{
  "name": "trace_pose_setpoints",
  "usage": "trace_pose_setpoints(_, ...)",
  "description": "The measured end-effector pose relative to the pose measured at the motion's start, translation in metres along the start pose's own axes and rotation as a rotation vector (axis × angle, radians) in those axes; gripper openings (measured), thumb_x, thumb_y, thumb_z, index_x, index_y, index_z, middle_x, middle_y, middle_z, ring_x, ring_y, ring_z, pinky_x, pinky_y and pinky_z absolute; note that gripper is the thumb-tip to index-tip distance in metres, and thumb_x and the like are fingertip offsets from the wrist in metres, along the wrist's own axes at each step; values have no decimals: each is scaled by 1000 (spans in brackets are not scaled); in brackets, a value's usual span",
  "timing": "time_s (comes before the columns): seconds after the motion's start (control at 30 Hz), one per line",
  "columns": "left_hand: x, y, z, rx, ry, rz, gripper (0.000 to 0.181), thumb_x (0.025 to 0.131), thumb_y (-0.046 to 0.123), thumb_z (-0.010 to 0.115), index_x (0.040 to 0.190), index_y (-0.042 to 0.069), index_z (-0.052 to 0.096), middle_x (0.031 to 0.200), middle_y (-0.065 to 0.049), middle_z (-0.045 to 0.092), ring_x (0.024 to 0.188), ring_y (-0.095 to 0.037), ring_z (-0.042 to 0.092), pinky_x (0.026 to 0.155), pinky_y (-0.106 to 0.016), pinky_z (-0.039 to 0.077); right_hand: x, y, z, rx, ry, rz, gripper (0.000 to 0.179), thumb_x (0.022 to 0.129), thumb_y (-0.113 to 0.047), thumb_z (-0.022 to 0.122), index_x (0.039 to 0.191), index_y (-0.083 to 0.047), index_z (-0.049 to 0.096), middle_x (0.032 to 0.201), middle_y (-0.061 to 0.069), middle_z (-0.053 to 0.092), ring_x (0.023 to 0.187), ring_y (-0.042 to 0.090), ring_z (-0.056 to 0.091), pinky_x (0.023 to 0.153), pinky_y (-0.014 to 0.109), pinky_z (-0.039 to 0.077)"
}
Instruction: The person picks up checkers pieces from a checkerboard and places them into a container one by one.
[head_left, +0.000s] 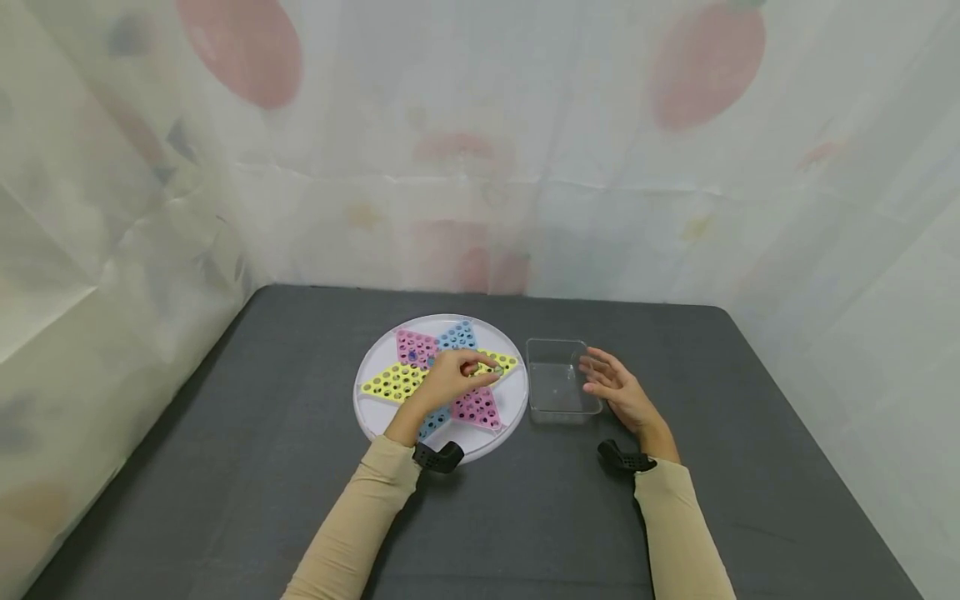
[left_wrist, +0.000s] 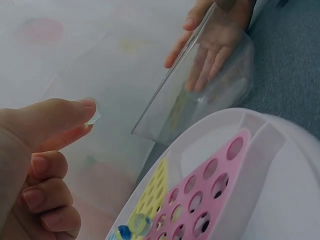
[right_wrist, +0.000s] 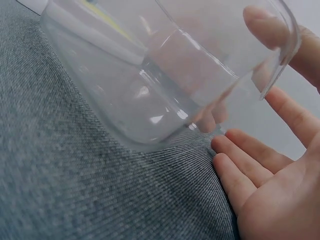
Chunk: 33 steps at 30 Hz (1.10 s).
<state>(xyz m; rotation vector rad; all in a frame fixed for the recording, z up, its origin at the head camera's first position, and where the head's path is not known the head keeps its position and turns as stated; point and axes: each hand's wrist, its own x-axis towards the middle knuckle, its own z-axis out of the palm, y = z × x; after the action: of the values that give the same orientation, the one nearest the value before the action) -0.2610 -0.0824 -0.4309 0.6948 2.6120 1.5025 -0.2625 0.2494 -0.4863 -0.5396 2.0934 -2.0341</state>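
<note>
My left hand (head_left: 450,379) is over the round white game board (head_left: 367,417), pinching a clear glass marble (left_wrist: 94,111) between thumb and index finger. The other fingers curl in toward the palm. The board has a star of pink, yellow and blue perforated triangles. Right of the board stands a clear plastic box (head_left: 558,412). My right hand (head_left: 622,396) is at its right side with fingers fairly straight, the thumb near the rim; whether they touch the wall I cannot tell. In the left wrist view, a pale marble (left_wrist: 141,224) and a blue one (left_wrist: 123,232) sit on the board.
A dark grey cloth-covered table (head_left: 525,533) lies under everything. Pale printed curtains (head_left: 480,167) stand at its back and sides. A black wrist camera (head_left: 438,457) is strapped at the left wrist and another (head_left: 626,458) at the right.
</note>
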Motion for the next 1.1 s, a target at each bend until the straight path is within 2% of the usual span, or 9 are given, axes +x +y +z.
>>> trace_pose_setpoints(0.23, 4, 4, 15, -24, -11, 40, 19, 87, 20, 71, 102, 7, 74, 60, 3, 31, 55, -8, 24, 58, -21, 29, -2, 1, 0, 45, -31, -29, 70, 96, -3, 54, 152, 3, 12, 154, 38, 11, 127, -8, 46, 100, 8, 41)
trace_pose_setpoints(0.33, 6, 8, 22, -17, -14, 44, 20, 88, 21, 70, 103, 9, 74, 60, 3, 31, 55, -7, 24, 59, -20, 30, -2, 2, 0, 55, -34, -26, 66, 99, -6, 50, 152, 4, 12, 154, 38, 10, 126, -9, 47, 100, 8, 41)
trace_pose_setpoints(0.57, 9, 14, 32, -14, -41, 109, 19, 89, 20, 68, 103, 7, 73, 59, 3, 29, 53, -6, 21, 59, -20, 29, -3, 4, 1, 42, -28, 1, 68, 98, -9, 52, 153, 0, 13, 156, 34, 12, 127, -9, 47, 99, 8, 41)
trace_pose_setpoints(0.87, 7, 13, 44, -26, -61, 86, 18, 90, 20, 68, 102, 8, 72, 61, 3, 28, 54, -7, 21, 58, -20, 27, -2, 3, 3, 34, -26, -2, 67, 99, -9, 51, 153, 2, 13, 156, 33, 12, 126, -10, 46, 99, 7, 40)
trace_pose_setpoints(1.1, 8, 15, 49, 21, -61, 108, 18, 89, 21, 68, 102, 9, 73, 59, 4, 31, 53, -6, 23, 56, -18, 26, 0, -2, 2, 16, -23, 7, 68, 99, -10, 51, 152, 5, 12, 157, 31, 14, 126, -12, 45, 99, 6, 39)
